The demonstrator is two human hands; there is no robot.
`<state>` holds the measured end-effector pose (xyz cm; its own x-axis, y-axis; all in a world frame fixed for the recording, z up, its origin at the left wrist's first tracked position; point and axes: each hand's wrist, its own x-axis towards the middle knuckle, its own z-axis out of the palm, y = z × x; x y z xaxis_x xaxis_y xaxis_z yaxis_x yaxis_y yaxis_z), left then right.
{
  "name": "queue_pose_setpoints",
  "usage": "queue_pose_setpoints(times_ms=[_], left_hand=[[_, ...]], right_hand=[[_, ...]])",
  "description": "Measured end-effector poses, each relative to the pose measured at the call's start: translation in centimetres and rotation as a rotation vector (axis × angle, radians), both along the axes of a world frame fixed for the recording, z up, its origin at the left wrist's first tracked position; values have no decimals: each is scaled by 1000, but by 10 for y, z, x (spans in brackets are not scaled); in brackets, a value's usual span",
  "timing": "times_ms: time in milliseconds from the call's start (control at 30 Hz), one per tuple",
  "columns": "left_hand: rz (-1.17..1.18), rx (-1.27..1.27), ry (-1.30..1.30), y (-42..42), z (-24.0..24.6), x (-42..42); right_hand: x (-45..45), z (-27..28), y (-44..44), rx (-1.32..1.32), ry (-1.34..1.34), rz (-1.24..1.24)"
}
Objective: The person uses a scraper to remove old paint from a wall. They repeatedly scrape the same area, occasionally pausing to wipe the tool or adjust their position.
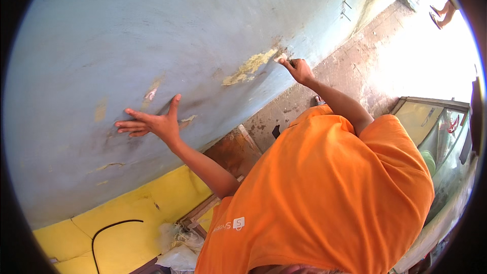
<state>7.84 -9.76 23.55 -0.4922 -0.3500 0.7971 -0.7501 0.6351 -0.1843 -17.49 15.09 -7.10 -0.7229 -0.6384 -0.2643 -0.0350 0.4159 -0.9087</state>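
Note:
My left hand (152, 121) is spread against a blue-painted wall (190, 19), its fingers apart and nothing in it. Small patches of worn paint lie close to it. In my right hand (300, 70) is a small scraping tool (280, 56), probably a putty knife; the fingers hide most of its handle. Its pale blade meets the wall at the right end of a patch of exposed yellowish paint (249, 67). Brown, broken surface shows just above the blade.
Two nails (346, 10) stick out of the wall at upper right. A glass-sided cabinet (433, 125) stands to my right on the worn floor (350, 64). A yellow wall (129, 201) with a black cable (95, 236) and plastic bags (182, 253) is at lower left. Another person's feet (441, 15) show far right.

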Motion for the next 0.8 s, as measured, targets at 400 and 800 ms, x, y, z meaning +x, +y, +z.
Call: queue_pose_setpoints(times_ms=[400, 800], left_hand=[[17, 10, -16, -1, 0, 3], [9, 67, 3, 0, 1, 1]], right_hand=[[-1, 5, -14, -105, 214, -52], [2, 21, -21, -14, 145, 131]])
